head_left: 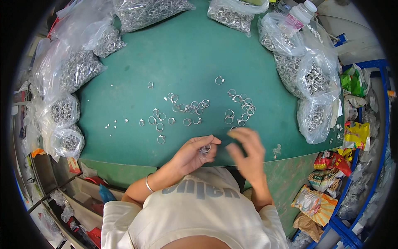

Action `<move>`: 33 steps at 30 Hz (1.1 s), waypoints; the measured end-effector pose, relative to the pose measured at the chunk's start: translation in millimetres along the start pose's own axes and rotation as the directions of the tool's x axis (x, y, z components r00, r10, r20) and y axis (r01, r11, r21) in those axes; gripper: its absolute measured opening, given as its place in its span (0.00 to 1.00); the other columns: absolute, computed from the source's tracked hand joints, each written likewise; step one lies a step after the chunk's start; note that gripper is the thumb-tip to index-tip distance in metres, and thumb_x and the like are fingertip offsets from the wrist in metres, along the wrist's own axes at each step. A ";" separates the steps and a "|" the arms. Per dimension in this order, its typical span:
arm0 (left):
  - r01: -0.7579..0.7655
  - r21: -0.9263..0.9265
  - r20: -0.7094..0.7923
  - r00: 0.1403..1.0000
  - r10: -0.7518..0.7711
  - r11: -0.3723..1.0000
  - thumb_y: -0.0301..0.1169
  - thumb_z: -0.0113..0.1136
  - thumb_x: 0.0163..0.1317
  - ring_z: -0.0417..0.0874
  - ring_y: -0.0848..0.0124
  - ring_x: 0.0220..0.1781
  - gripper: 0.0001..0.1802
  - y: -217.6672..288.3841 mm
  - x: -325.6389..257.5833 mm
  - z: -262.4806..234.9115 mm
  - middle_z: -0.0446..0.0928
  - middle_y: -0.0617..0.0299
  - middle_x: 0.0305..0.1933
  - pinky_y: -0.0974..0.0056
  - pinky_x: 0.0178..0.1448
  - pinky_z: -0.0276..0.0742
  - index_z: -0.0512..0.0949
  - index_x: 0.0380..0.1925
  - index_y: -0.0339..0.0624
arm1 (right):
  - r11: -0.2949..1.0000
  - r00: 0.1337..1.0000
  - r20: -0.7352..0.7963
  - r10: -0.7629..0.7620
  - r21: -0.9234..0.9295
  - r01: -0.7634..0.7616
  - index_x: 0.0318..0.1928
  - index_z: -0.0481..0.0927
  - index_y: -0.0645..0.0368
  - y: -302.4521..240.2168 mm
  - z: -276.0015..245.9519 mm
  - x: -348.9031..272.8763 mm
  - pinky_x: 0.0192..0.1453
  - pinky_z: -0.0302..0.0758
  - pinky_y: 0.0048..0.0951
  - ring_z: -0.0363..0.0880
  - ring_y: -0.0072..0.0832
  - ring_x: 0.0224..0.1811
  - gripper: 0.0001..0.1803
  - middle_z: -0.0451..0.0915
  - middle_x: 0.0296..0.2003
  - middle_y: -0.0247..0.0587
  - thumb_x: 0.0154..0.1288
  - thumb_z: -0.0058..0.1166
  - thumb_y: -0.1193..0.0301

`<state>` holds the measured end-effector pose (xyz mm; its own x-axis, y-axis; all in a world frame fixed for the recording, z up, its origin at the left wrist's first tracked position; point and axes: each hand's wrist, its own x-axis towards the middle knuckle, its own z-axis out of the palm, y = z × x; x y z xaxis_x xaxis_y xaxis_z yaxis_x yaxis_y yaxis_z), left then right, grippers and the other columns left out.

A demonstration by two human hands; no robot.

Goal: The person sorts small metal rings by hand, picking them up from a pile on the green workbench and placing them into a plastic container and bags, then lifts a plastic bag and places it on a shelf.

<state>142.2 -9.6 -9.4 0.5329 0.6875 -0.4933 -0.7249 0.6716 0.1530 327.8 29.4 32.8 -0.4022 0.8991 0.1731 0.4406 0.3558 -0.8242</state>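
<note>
Near the table's front edge, my left hand (196,152) is closed with its palm turned up. Silver rings (205,149) lie in its curled fingers; how many cannot be made out. To its right, my right hand (248,150) is slightly blurred, thumb and fingers apart, with nothing visible between them. Its fingertips are by a loose ring (233,128), which they partly hide. Beyond both hands, loose silver rings lie scattered in two groups: a wider left group (190,108) and a smaller right group (247,107). Single rings (219,79) lie farther off.
Clear plastic bags full of rings line the green table (186,54) at left (78,70), far side (149,14) and right (317,79). A white bottle (302,14) stands at the far right. Small white bits (115,121) lie at left. Blue shelving (373,166) with coloured packets is beyond the right edge.
</note>
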 end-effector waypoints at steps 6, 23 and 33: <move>-0.125 0.606 -0.122 0.961 0.247 0.786 0.30 0.47 0.65 0.66 0.79 0.21 0.11 1.7 7.8 33.2 0.71 0.66 0.23 0.76 0.23 0.62 0.76 0.38 0.34 | 0.866 0.970 -0.243 0.030 -0.478 -0.147 0.35 0.78 0.59 39.7 0.2 18.5 0.43 0.61 0.35 0.67 0.37 0.39 0.12 0.72 0.37 0.38 0.48 0.61 0.74; -0.184 0.972 0.124 0.929 0.349 0.145 0.27 0.62 0.53 0.64 0.79 0.19 0.11 18.4 66.0 66.7 0.66 0.67 0.21 0.72 0.23 0.62 0.76 0.37 0.39 | 0.539 0.809 0.004 0.587 0.744 -0.395 0.42 0.74 0.68 54.3 -32.6 -10.3 0.27 0.68 0.17 0.74 0.19 0.26 0.08 0.79 0.28 0.41 0.63 0.49 0.77; -0.232 0.884 0.072 0.925 0.373 0.405 0.25 0.62 0.54 0.59 0.86 0.22 0.07 -5.9 55.9 60.7 0.63 0.74 0.20 0.78 0.25 0.55 0.76 0.32 0.37 | 0.484 0.855 0.069 0.514 0.800 -0.355 0.43 0.74 0.64 43.5 -14.3 -15.9 0.32 0.69 0.18 0.73 0.17 0.30 0.09 0.78 0.33 0.35 0.62 0.52 0.76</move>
<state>202.7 41.7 14.1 0.2536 0.9065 -0.3374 -0.0313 0.3563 0.9338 364.8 34.3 1.9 -0.1728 0.9340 -0.3126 -0.2861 -0.3513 -0.8915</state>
